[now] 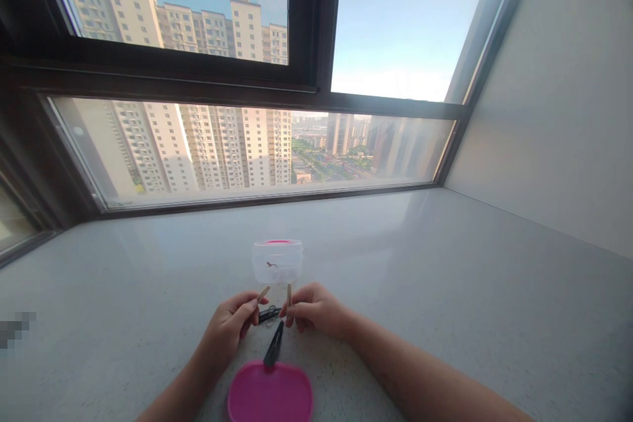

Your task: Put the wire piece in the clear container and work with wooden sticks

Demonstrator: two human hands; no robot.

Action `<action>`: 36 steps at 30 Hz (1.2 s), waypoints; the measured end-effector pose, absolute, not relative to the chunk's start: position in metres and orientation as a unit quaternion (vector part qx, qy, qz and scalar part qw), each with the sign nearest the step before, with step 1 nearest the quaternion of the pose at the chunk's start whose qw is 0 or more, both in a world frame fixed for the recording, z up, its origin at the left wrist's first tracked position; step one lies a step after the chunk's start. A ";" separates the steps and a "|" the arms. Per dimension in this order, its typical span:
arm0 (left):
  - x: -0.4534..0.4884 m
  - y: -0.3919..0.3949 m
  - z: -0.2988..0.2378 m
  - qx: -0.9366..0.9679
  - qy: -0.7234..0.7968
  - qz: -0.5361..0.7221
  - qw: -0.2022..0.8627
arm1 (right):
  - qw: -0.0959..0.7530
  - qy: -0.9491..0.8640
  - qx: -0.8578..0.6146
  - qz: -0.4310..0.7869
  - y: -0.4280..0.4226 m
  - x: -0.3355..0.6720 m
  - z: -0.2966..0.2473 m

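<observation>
in the head view, pinches a thin tan strip [264, 292] in the left hand [225, 322], tilted up toward the right, with thumb and forefinger closed on its lower part. holds a second tan strip [289, 295] nearly upright in the right hand [315, 310], nipped between thumb and fingertips, with its top end sticking up free. has both hands near each other over the pale sill [420, 290], the strips apart. shows a small cluster of dark clips [270, 314] between the hands; cannot tell whether touching the fingers. lower down, shows a long black clip [273, 345] slanting, narrow end up, wide end at the top edge of a pink tray [271, 399] lying between the forearms. just beyond the hands, shows a clear tub [291, 269] with some pink at the top and a small dark bit, inside it or on its front, cannot tell which. farther back, shows a dark window frame [321, 46] with tall buildings [237, 151] outside.
</observation>
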State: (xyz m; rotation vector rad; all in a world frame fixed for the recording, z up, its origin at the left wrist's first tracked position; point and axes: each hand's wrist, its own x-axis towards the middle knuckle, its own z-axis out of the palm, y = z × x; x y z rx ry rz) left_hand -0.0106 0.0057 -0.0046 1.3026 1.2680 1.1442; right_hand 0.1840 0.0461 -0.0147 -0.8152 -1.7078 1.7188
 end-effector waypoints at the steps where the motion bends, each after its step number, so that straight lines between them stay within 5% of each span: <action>1: -0.011 0.006 -0.006 0.531 0.517 0.474 0.476 | 0.288 -0.642 -0.305 0.642 0.046 0.184 -0.014; 36: -0.011 0.012 -0.019 0.547 0.466 0.496 0.487 | 0.291 -0.622 -0.284 0.669 0.048 0.182 -0.017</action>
